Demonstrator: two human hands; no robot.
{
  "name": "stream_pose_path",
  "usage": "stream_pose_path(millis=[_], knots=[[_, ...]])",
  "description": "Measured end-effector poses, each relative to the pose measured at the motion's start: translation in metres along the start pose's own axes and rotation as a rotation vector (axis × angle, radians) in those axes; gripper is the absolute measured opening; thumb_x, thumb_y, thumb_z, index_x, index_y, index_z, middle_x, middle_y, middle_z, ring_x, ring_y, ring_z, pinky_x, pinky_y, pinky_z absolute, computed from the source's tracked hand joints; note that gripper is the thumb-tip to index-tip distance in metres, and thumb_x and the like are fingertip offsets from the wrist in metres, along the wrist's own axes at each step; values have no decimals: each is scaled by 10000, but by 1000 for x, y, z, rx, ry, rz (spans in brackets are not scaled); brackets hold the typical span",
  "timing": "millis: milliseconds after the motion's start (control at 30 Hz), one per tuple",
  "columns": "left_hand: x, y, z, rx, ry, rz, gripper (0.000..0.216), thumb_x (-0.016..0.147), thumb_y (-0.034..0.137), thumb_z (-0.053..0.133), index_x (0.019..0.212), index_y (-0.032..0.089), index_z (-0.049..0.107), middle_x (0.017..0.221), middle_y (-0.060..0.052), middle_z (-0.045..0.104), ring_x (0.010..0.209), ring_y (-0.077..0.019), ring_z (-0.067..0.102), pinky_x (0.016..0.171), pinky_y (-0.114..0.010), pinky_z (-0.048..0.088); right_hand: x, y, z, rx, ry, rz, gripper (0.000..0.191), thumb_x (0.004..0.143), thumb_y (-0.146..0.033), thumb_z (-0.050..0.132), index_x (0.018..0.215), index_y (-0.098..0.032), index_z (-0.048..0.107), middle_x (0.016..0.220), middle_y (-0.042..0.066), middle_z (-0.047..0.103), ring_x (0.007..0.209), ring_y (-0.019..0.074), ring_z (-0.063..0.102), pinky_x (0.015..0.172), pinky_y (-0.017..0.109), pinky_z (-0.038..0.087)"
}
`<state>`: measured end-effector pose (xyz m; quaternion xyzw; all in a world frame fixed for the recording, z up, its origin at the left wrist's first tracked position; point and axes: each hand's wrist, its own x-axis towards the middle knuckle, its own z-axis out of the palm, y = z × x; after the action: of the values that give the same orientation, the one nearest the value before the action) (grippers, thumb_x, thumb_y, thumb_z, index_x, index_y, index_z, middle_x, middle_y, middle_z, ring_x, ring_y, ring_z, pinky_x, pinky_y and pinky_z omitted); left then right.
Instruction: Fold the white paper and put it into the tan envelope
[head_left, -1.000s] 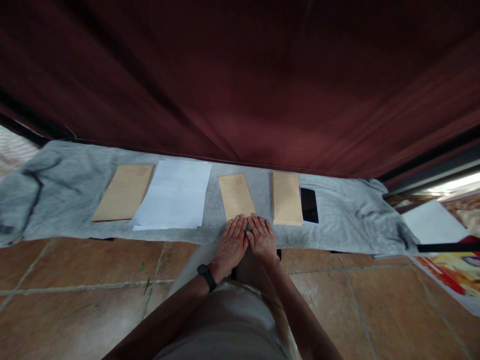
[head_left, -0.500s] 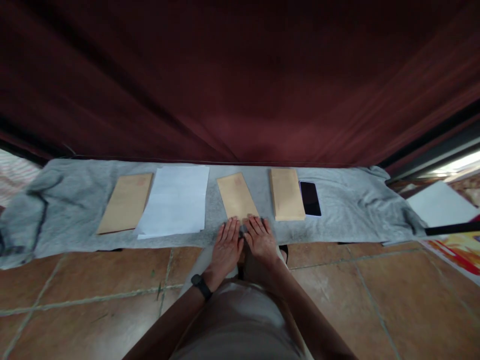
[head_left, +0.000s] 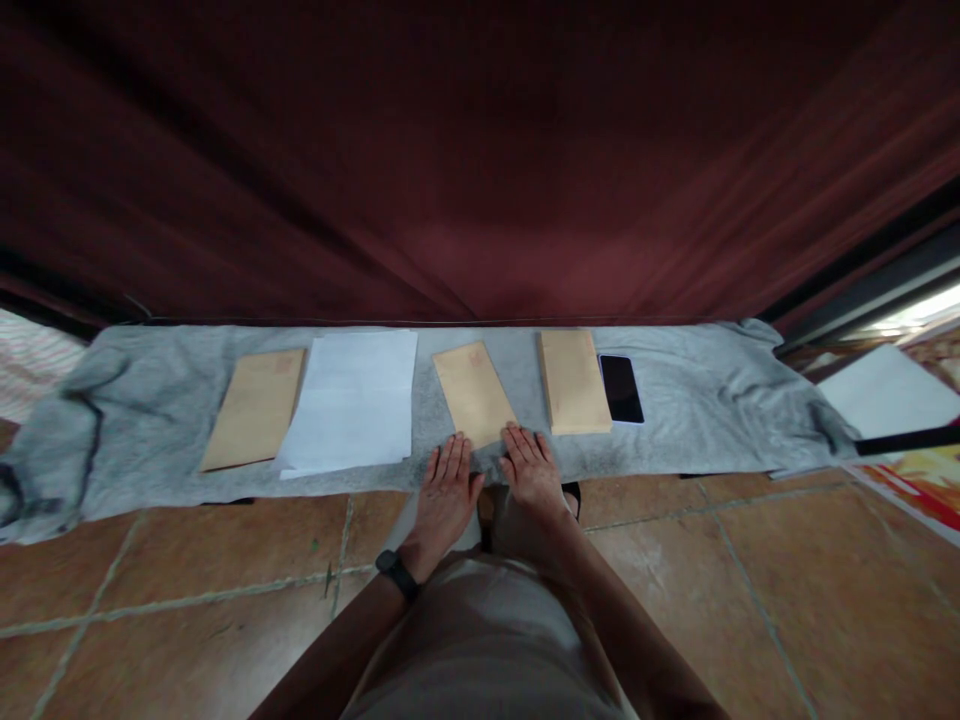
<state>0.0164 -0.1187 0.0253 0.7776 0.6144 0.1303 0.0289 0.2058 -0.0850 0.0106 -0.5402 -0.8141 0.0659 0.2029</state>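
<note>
A tan paper envelope with a small reddish print near its far corner lies slanted in front of me on the grey cloth. My left hand rests flat at its near left corner, fingers stretched out. At the near right corner lies my right hand, also flat with fingers extended. Neither hand grips anything. To the right sits a thick stack of tan envelopes. On the left are white paper sheets, and beyond them more tan envelopes.
A dark-screened phone touches the right side of the envelope stack. Behind the cloth-covered surface hangs a dark red curtain. Tiled floor shows below. A white panel and a dark bar stand at the far right.
My hands have slid apart, the left one a little left and the right one a little right, baring more of the envelope's near edge. The view has shifted slightly.
</note>
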Motion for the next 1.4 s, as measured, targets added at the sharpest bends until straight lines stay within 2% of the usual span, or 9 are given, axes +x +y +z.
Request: stream_pose_path(millis=[267, 433, 567, 767, 933, 1067, 1267, 1333, 1400], knots=[[5, 15, 4, -8, -15, 105, 580, 1033, 359, 399, 1525, 54, 416, 1605, -166, 395, 1522, -272, 318, 1248, -464, 289, 1, -5, -3, -41, -25, 16, 489, 1068, -316, 367, 1512, -135, 464, 1547, 123, 495, 1456, 251, 431, 1229, 488, 279], [2, 15, 6, -19, -15, 97, 556, 1027, 326, 391, 1506, 48, 446, 1581, -175, 432, 1515, -278, 332, 1241, -466, 309, 4, -10, -7, -37, -76, -60, 459, 1065, -322, 386, 1489, -190, 503, 1544, 86, 508, 1452, 229, 436, 1235, 465, 273], [-1, 8, 2, -92, -10, 40, 515, 1014, 268, 386, 1481, 77, 487, 1570, -171, 453, 1491, -278, 381, 1225, -475, 340, 4, -7, -6, -49, -66, -35, 476, 1066, -322, 398, 1515, -180, 465, 1551, 96, 497, 1452, 216, 436, 1229, 441, 284], [20, -2, 2, -591, 95, -252, 464, 912, 185, 519, 1369, 173, 603, 1511, -135, 529, 1330, -270, 572, 1122, -454, 478, 2, -8, 4, -13, -6, 29, 483, 1055, -278, 398, 1515, -144, 463, 1520, 125, 530, 1432, 243, 463, 1223, 465, 285], [46, -2, 5, -1177, 193, -530, 577, 789, 189, 666, 1358, 176, 572, 1164, -97, 715, 1033, -216, 703, 937, -389, 575, 4, -16, 8, -12, 49, 66, 479, 1015, -207, 428, 1481, -128, 507, 1504, 125, 549, 1408, 273, 481, 1219, 484, 281], [57, 5, 3, -1346, 235, -649, 610, 757, 213, 704, 1343, 146, 552, 905, -34, 719, 834, -176, 691, 834, -347, 572, 13, -24, 6, -35, 46, 107, 460, 1004, -239, 475, 1442, -122, 550, 1468, 133, 584, 1348, 286, 536, 1196, 459, 327], [71, 23, -16, -1297, 260, -520, 448, 795, 267, 696, 1228, 167, 642, 793, 13, 657, 741, -136, 635, 760, -276, 538, 38, -26, -13, 3, -13, 209, 396, 1010, -190, 429, 1361, -158, 609, 1318, 163, 684, 1070, 258, 706, 916, 359, 532], [71, 27, -24, -1295, 259, -449, 449, 844, 334, 685, 1262, 179, 635, 916, -30, 697, 844, -154, 664, 819, -291, 544, 46, -24, -19, 151, 27, 292, 352, 1020, -224, 411, 1255, -178, 669, 1190, 149, 740, 938, 244, 735, 828, 335, 546], [68, 25, -27, -1274, 284, -430, 452, 879, 382, 664, 1287, 193, 626, 1117, -81, 701, 996, -179, 667, 888, -312, 540, 51, -23, -20, 450, 104, 426, 328, 1018, -333, 424, 1041, -198, 722, 996, 108, 776, 836, 228, 732, 781, 324, 559]])
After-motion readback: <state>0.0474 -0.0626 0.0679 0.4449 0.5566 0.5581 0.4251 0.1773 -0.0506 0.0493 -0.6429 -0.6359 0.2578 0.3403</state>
